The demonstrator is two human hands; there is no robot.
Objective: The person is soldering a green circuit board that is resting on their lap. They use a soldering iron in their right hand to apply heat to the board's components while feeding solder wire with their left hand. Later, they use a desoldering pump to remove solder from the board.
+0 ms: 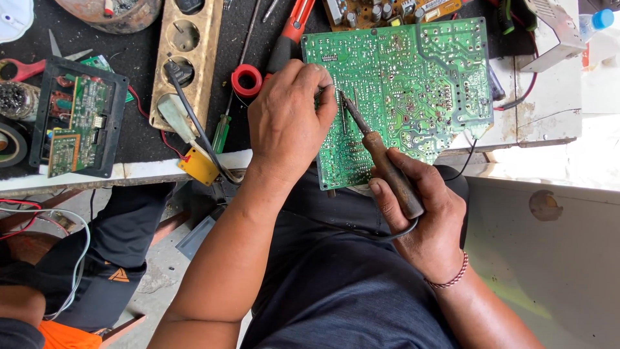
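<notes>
Two bare hands work over a green circuit board (413,84) that lies solder-side up in the upper centre of the frame, its near edge overhanging the workbench (549,97) above the person's lap. At lower right, the right hand (423,223) grips the brown wooden handle of a soldering iron (387,165), tip on the board, while the left hand (287,119) pinches a thin wire against it. Beside them lie a red tape roll (247,81) and, at far left, an opened black electronics module (79,116).
</notes>
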